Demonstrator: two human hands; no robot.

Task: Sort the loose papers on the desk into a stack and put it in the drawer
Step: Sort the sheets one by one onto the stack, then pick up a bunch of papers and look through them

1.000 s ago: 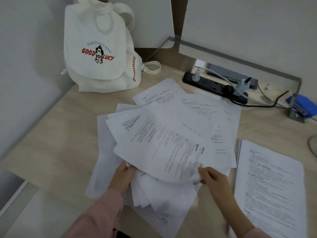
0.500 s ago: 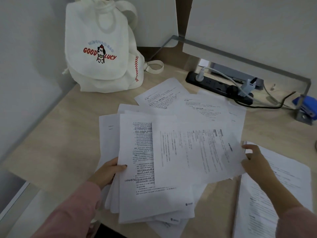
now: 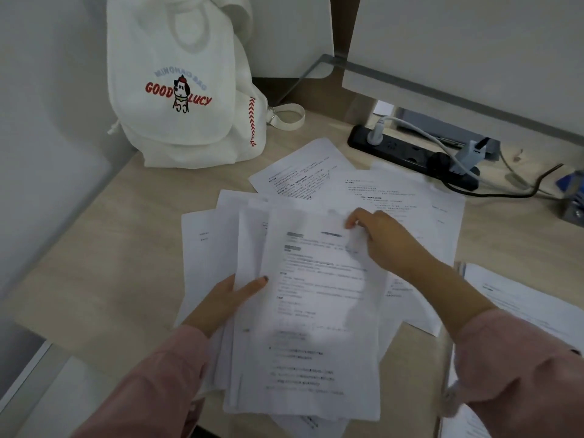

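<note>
The left hand (image 3: 227, 301) grips the stack of papers (image 3: 303, 358) at its left edge, with the thumb lying on top and the fingers hidden beneath. The stack sits at the near edge of the tabletop (image 3: 110, 248), partly overhanging it, and its sheets are unevenly aligned. The right hand (image 3: 388, 241) pinches the upper edge of the top sheet (image 3: 319, 279), fingers curled on the paper. Loose sheets (image 3: 395, 191) lie fanned out flat behind and beneath the stack. A separate pile (image 3: 521, 298) lies to the right. A white backpack (image 3: 177, 90) stands at the rear left. A black power strip (image 3: 410, 156) lies at the rear right.
</note>
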